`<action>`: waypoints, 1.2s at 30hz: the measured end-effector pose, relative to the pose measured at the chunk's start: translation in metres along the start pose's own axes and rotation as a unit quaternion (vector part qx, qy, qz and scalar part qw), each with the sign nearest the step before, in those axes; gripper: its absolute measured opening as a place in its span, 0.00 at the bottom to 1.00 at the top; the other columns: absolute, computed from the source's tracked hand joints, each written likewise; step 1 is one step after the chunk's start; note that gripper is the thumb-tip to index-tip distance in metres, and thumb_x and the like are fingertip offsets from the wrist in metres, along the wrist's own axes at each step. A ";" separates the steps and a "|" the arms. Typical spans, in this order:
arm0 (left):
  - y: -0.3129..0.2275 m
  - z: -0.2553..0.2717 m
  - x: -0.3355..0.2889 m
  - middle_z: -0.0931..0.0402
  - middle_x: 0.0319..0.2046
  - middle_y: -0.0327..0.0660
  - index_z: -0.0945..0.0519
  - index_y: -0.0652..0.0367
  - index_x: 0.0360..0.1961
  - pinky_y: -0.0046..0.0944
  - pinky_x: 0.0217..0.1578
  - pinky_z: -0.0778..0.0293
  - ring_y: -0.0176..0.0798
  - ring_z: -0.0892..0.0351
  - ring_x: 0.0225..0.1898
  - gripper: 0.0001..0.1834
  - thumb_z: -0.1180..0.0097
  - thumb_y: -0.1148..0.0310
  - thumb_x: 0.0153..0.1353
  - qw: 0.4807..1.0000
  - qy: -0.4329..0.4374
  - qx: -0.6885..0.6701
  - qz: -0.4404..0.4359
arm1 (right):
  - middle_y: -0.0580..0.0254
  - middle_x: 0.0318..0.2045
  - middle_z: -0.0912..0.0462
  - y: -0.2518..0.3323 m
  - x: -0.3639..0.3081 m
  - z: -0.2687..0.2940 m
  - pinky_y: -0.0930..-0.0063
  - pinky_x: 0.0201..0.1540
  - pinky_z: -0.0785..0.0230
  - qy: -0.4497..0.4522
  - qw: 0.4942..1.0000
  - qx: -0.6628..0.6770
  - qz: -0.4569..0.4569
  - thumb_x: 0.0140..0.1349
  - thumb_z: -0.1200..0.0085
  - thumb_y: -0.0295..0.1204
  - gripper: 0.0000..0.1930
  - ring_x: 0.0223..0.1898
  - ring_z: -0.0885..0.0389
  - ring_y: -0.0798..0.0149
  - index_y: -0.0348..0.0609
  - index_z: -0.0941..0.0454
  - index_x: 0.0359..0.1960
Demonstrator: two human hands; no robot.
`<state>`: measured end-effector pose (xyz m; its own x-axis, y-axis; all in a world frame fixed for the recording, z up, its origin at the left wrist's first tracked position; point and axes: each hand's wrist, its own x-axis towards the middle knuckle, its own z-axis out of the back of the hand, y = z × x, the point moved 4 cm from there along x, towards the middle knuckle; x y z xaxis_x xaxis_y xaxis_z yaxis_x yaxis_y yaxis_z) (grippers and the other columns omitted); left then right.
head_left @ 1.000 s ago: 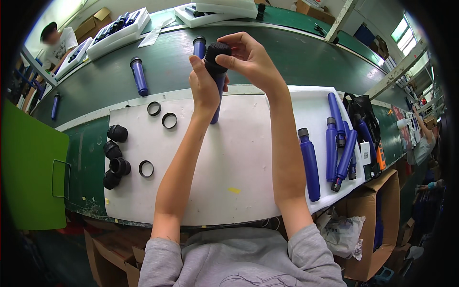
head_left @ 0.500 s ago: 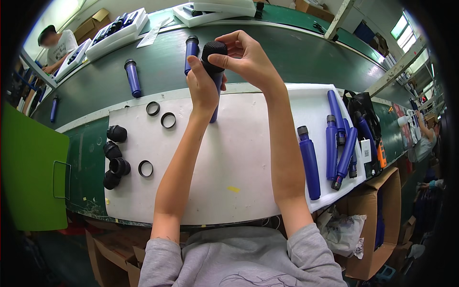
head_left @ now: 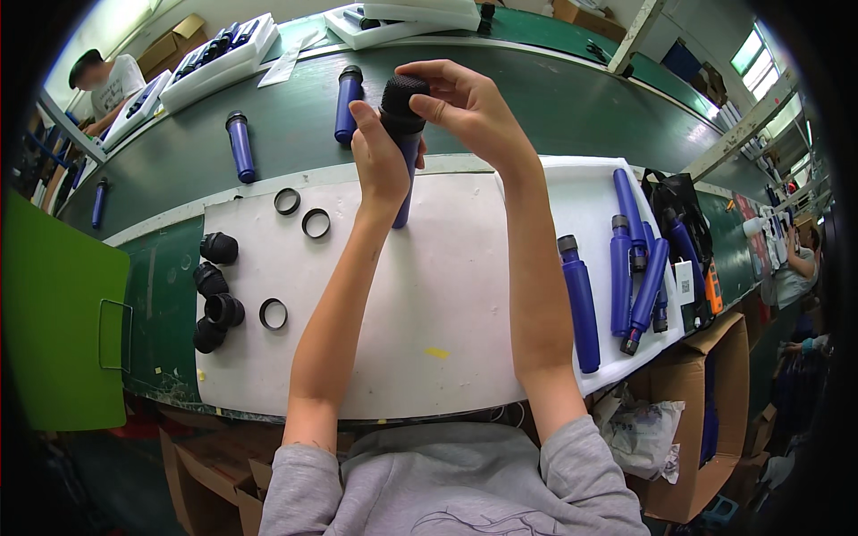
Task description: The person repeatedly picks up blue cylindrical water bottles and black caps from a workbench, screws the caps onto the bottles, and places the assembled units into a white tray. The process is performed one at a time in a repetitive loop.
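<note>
In my left hand [head_left: 382,161] a handheld microphone [head_left: 404,192] with a blue body stands nearly upright, the fingers wrapped around its upper body. Its black mesh head [head_left: 404,91] points up and away from me. The thumb and fingers of my right hand [head_left: 466,107] are curled at the right side of that head, thumb against the mesh. Below and left of my hands, three black rings [head_left: 315,223] lie on the white work sheet [head_left: 429,304]. Several black mesh heads [head_left: 219,249] sit along the sheet's left edge.
At right, several blue microphone bodies [head_left: 581,313] lie on a white foam tray [head_left: 536,183]. Beyond the sheet runs a green conveyor belt [head_left: 295,134] carrying blue microphones [head_left: 240,147]. A green panel [head_left: 63,313] stands at left. Another person [head_left: 112,89] sits at the far left.
The microphones on the belt have shifted slightly left. My right hand has turned a little around the mesh head, and the held microphone has moved slightly right.
</note>
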<state>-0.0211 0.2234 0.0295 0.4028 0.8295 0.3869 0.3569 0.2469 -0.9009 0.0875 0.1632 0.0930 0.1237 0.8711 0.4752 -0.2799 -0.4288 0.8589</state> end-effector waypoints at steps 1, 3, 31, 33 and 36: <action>0.000 0.001 0.000 0.28 0.16 0.38 0.25 0.61 0.33 0.32 0.14 0.32 0.32 0.29 0.13 0.49 0.86 0.26 0.66 1.000 0.004 -0.003 0.000 | 0.53 0.48 0.16 -0.001 0.000 0.000 0.69 0.60 0.29 0.011 1.000 0.018 0.004 0.63 0.37 0.31 0.23 0.53 0.18 0.63 0.37 0.24 0.58; 0.004 0.001 0.003 0.28 0.16 0.38 0.25 0.61 0.33 0.31 0.14 0.32 0.32 0.29 0.13 0.50 0.86 0.24 0.64 0.999 0.029 -0.022 0.010 | 0.51 0.50 0.16 -0.007 0.000 0.002 0.68 0.62 0.31 0.037 0.998 0.051 0.022 0.65 0.39 0.31 0.23 0.55 0.19 0.61 0.37 0.25 0.60; 0.002 -0.003 -0.002 0.30 0.15 0.37 0.25 0.60 0.36 0.31 0.17 0.31 0.31 0.28 0.15 0.50 0.87 0.24 0.64 1.000 0.018 0.008 0.012 | 0.51 0.42 0.14 0.003 -0.001 0.008 0.64 0.58 0.28 -0.029 0.995 -0.097 0.020 0.53 0.27 0.40 0.30 0.50 0.17 0.56 0.34 0.22 0.52; 0.003 -0.003 -0.002 0.29 0.15 0.37 0.25 0.60 0.32 0.31 0.17 0.30 0.32 0.28 0.15 0.50 0.88 0.25 0.65 1.000 0.009 0.008 0.013 | 0.50 0.40 0.14 0.002 0.000 0.008 0.65 0.55 0.27 -0.047 0.992 -0.113 0.021 0.49 0.24 0.44 0.34 0.49 0.17 0.56 0.31 0.23 0.50; 0.003 -0.002 -0.002 0.28 0.15 0.38 0.24 0.61 0.24 0.31 0.17 0.29 0.32 0.26 0.16 0.51 0.89 0.26 0.65 1.000 -0.011 0.012 0.015 | 0.52 0.40 0.15 0.003 0.000 0.008 0.66 0.53 0.25 -0.073 0.983 -0.171 -0.002 0.44 0.23 0.50 0.37 0.47 0.17 0.59 0.32 0.23 0.46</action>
<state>-0.0189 0.2215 0.0263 0.3952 0.8470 0.3555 0.3250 0.2330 -0.9166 0.0946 0.1596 0.0971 0.2536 0.8185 0.5156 -0.5796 -0.2981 0.7584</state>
